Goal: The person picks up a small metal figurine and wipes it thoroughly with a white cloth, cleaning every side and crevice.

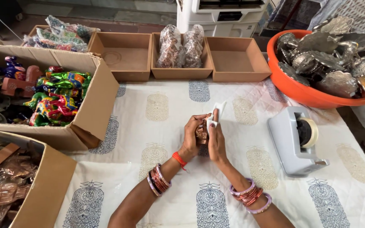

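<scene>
Head view: both hands meet over the middle of the table [157,177], which is covered with a white cloth printed with grey and beige motifs. The left hand [190,139] is curled around a small copper-brown figurine [201,131], its fingers pressed against the near-left side of the piece. The right hand [216,141] closes on the same figurine from the other side, and its fingertips pinch a scrap of white wrapping sheet [216,114] that sticks up above the figurine toward the table's far edge. The figurine sits between the two palms, mostly hidden by them, held just above the cloth rather than lying on it. Both wrists carry bangles; the left also has an orange thread.

Near the right edge of the table stands a grey tape dispenser [294,141] with a roll of tape, well apart from the hands. At the far right corner is an orange tub [292,90] heaped with silver-coloured metal pieces. Along the far edge runs a row of shallow brown trays [125,57]; one holds two wrapped bundles [181,46], another at the far left holds colourful wrapped items. At the left edge an open cardboard box [91,105] holds brightly painted figurines [58,99], and a second cardboard box [43,190] at the near left corner holds copper-coloured pieces.
</scene>
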